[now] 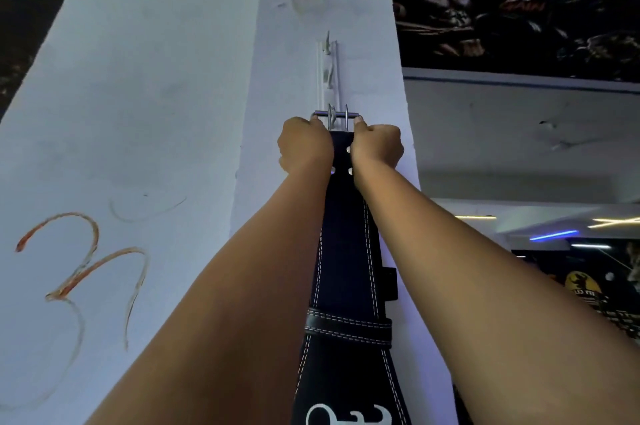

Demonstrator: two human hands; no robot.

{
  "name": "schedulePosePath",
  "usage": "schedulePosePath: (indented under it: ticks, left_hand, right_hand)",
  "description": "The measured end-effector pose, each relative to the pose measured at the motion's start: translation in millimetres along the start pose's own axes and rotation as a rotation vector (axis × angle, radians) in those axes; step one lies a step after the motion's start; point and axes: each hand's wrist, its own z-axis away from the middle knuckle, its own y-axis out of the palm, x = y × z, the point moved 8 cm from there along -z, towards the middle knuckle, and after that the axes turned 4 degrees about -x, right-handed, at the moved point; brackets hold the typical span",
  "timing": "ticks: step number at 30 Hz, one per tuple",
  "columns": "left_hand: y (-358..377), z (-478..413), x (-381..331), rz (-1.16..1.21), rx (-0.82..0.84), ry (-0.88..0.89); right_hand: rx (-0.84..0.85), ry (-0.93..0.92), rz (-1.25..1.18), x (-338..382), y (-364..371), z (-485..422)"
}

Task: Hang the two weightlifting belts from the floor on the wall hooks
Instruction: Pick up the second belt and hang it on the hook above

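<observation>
Both my hands hold the belt's buckle up at the hook rail on the white pillar.

My left hand (pixel 304 144) and right hand (pixel 377 145) are curled shut on the two ends of the metal buckle (pixel 336 115), fingertips pinching its bar from either side. Between my hands the buckle sits against the lowest hook (pixel 333 118) of the white hook rail (pixel 327 74); I cannot tell whether it is caught on it. The black belt (pixel 346 251) with white stitching hangs straight down from my grip, between my forearms, flat along the pillar (pixel 173 78). Above my grip two more hooks on the rail stand bare.
</observation>
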Motion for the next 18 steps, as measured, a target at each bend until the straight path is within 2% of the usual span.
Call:
schedulePosePath:
  ticks: [3, 5, 13, 18]
  left_hand:
    - [-4, 6, 0, -0.019, 0.023, 0.020]
    - [-2, 12, -1, -0.074, 0.044, 0.100]
    - [-7, 54, -6, -0.526, 0.178, 0.514]
    - [-22, 79, -2, -0.784, 0.247, 0.678]
  right_hand:
    - [0.011, -0.039, -0.004, 0, -2, 7]
    - [0.021, -0.111, 0.028, 4, -4, 13]
    - [0.163, -0.524, 0.288, 16, -22, 50]
    - [0.269, -0.637, 0.472, 6, -29, 63]
